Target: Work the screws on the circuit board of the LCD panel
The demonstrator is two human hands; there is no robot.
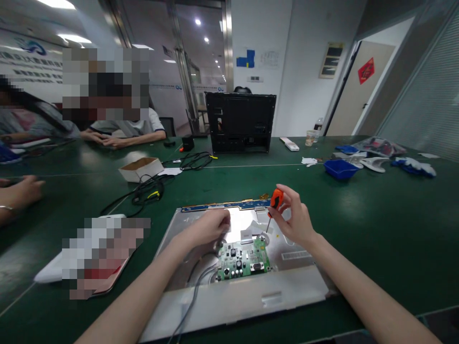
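Observation:
A silver metal panel [294,286] lies flat on the green table, with a green circuit board [244,258] on its middle and a blue strip board [208,207] along its far edge. My right hand [294,217] grips an orange and black screwdriver [276,199], whose tip points down at the panel near the board's upper right corner. Over the panel's upper left part rests my left hand [215,223], its fingers curled; whatever they hold, if anything, is hidden. Grey cables [195,291] run from the board's left side over the near edge.
A black monitor housing [240,122] stands at the back. Black cables [147,191] and an open box [141,169] lie left, beyond a phone [114,277]. A blue tray [340,169] and gloves [414,167] are at the right. Other people sit at the left.

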